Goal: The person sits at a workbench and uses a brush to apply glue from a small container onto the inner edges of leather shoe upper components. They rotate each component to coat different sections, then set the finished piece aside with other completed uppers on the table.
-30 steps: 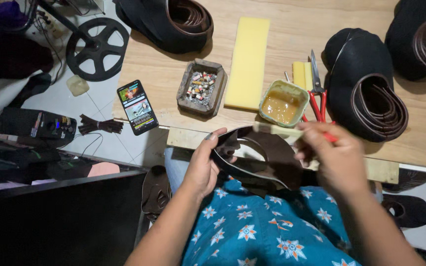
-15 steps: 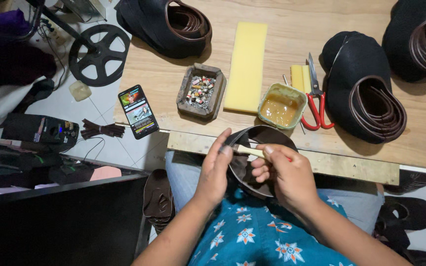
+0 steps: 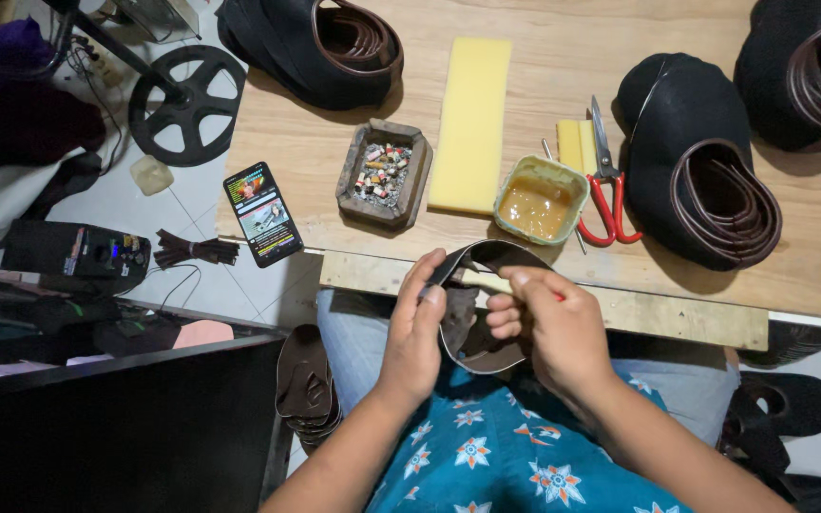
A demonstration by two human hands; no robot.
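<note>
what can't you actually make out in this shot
- Head view: the tip of the small brush in the right hand is hidden by its fingers.
- Lower part of the dark curved strip is covered by the left hand.
- Black stack is cut off by the top right edge.
- Phone screen too small to tell.

Wooden table [image 3: 334,161] is laid w/ foam strip [image 3: 471,123], ashtray [image 3: 384,175], glue tub [image 3: 540,200], scissors [image 3: 604,185], phone [image 3: 261,214], leather coils [image 3: 705,180].

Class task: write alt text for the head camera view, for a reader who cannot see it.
Two hands, left hand and right hand, hold a curved dark leather strip at a wooden table edge, beside a glue tub, red scissors and yellow foam.
</note>
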